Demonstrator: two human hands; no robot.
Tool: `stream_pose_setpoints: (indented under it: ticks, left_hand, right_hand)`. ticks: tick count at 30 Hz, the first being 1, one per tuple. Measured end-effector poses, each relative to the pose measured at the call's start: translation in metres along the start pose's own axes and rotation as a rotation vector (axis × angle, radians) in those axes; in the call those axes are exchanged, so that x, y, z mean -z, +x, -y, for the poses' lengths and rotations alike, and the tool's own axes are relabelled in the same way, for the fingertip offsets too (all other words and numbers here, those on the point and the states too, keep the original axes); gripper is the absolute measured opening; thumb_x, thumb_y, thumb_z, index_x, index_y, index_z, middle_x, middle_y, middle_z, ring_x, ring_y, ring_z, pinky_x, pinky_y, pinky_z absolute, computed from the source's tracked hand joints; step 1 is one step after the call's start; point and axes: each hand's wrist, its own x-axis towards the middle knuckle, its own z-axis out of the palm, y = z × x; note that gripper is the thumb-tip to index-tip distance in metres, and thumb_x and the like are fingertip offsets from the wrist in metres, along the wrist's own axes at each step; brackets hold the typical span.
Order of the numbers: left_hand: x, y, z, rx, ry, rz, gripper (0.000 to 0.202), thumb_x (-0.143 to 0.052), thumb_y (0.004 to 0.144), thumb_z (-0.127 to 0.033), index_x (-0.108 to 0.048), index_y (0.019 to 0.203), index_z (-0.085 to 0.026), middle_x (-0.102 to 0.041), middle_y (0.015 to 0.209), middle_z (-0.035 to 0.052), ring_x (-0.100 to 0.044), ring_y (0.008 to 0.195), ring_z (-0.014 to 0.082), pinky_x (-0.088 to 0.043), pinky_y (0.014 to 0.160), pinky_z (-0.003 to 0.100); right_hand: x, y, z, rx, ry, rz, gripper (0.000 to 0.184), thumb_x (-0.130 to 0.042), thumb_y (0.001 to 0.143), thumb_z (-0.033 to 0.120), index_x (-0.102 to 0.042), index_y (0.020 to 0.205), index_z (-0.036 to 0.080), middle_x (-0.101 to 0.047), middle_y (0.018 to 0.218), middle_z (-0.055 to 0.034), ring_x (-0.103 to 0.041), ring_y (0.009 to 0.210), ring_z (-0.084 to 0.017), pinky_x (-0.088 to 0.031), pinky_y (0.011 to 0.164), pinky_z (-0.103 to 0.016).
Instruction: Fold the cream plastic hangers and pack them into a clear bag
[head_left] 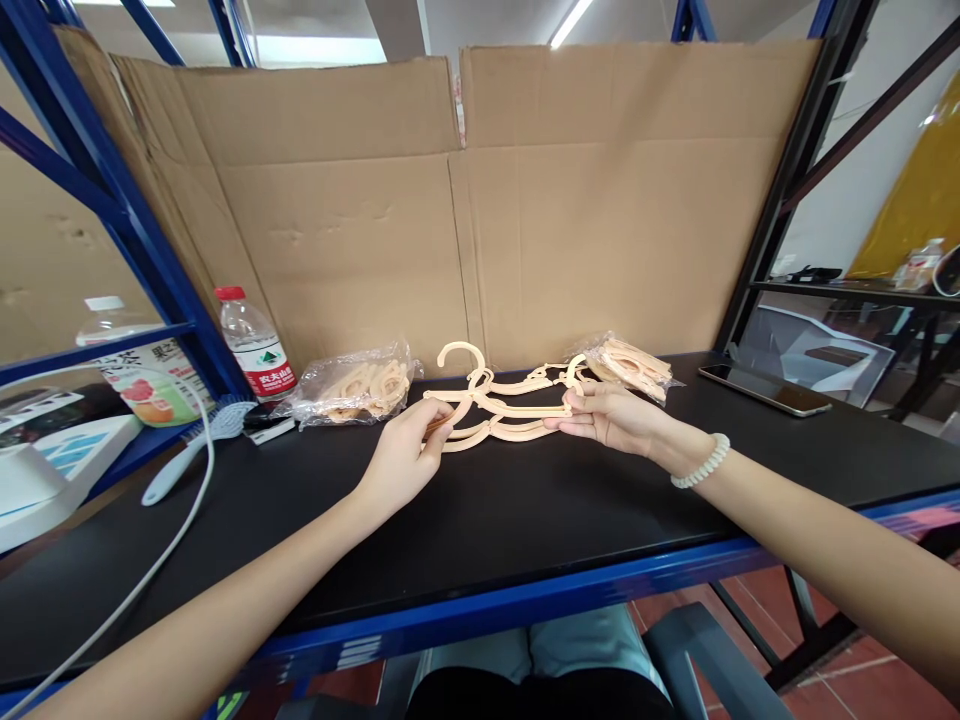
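A few cream plastic hangers lie stacked on the black tabletop in front of me. My left hand pinches the left end of the stack. My right hand, with a white bead bracelet at the wrist, grips the right end between thumb and fingers. One hook sticks up behind the stack.
Two clear bags of the same hangers lie behind, one at left, one at right. A water bottle, a blue brush and a white cable sit at left. A phone lies at right. Cardboard walls the back.
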Motion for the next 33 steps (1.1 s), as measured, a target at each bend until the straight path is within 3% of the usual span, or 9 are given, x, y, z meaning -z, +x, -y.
stream_pose_setpoints:
  ticks: [5, 12, 22, 29, 33]
  left_hand:
    - [0.000, 0.000, 0.002, -0.013, 0.017, -0.005, 0.008, -0.046, 0.086, -0.020, -0.052, 0.082, -0.020, -0.058, 0.077, 0.0007, -0.055, 0.070, 0.0157, -0.043, 0.063, 0.027]
    - [-0.001, 0.000, 0.001, -0.024, 0.006, -0.022, 0.009, -0.045, 0.086, -0.018, -0.054, 0.084, -0.021, -0.059, 0.077, 0.0001, -0.055, 0.068, 0.0148, -0.043, 0.063, 0.025]
    - [-0.001, 0.001, 0.000, 0.025, -0.030, -0.021, 0.012, -0.047, 0.085, -0.020, -0.058, 0.084, -0.019, -0.063, 0.077, 0.0011, -0.057, 0.066, 0.0146, -0.045, 0.061, 0.025]
    - [-0.002, 0.000, -0.003, 0.111, -0.043, -0.006, 0.017, -0.047, 0.084, -0.025, -0.062, 0.088, -0.018, -0.068, 0.083, 0.0036, -0.063, 0.072, 0.0170, -0.049, 0.067, 0.027]
    - [-0.002, 0.001, 0.000, 0.157, -0.073, -0.004, 0.018, -0.048, 0.083, -0.028, -0.064, 0.086, -0.019, -0.069, 0.084, 0.0041, -0.065, 0.074, 0.0182, -0.051, 0.071, 0.029]
  right_hand:
    - [-0.004, -0.002, 0.001, 0.045, -0.019, 0.023, 0.022, -0.068, 0.078, 0.009, -0.051, 0.066, 0.018, -0.054, 0.067, 0.0008, -0.071, 0.088, -0.021, -0.054, 0.095, -0.034]
    - [-0.007, -0.003, 0.001, 0.067, -0.049, 0.004, 0.019, -0.065, 0.082, 0.010, -0.053, 0.068, 0.016, -0.057, 0.073, -0.0011, -0.072, 0.084, -0.019, -0.055, 0.092, -0.031]
    - [-0.008, -0.002, -0.003, 0.150, 0.002, -0.036, 0.025, -0.069, 0.076, 0.008, -0.047, 0.070, 0.019, -0.055, 0.071, 0.0024, -0.071, 0.084, -0.020, -0.052, 0.098, -0.042]
    - [-0.013, -0.003, -0.008, 0.296, -0.051, -0.059, 0.031, -0.078, 0.072, 0.025, -0.048, 0.075, 0.019, -0.058, 0.072, 0.0033, -0.071, 0.087, -0.020, -0.054, 0.092, -0.037]
    - [-0.013, -0.001, -0.008, 0.401, -0.188, -0.080, 0.036, -0.079, 0.069, 0.035, -0.049, 0.080, 0.019, -0.064, 0.087, -0.0008, -0.069, 0.080, -0.017, -0.058, 0.077, -0.034]
